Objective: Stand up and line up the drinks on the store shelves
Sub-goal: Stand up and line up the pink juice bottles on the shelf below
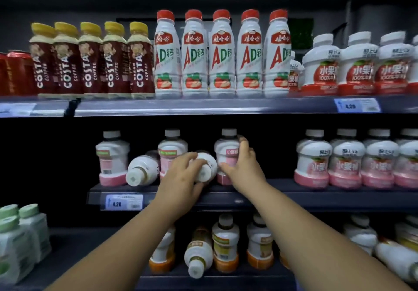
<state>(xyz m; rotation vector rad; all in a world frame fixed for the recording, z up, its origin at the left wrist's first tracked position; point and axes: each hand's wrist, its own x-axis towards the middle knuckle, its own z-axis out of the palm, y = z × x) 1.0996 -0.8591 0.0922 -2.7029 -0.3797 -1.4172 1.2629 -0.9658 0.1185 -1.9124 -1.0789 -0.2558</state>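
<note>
Hands on middle shelf (294, 197): left hand (181, 177) clasps toppled bottle (204, 166); right hand (243, 166) grips upright bottle (227, 148).

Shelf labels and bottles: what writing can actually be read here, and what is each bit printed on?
"COSTA COFFEE": brown yellow-capped bottles, top shelf.
"AD": red-capped white bottles, top shelf.
"100%": squat red-banded bottles, top right.
"4.20": price tag, middle shelf edge.
"4.20", less sharp: price tag, top shelf edge.
Chinese characters on the bottles and the small print on the tags: too blurred to read.
</note>
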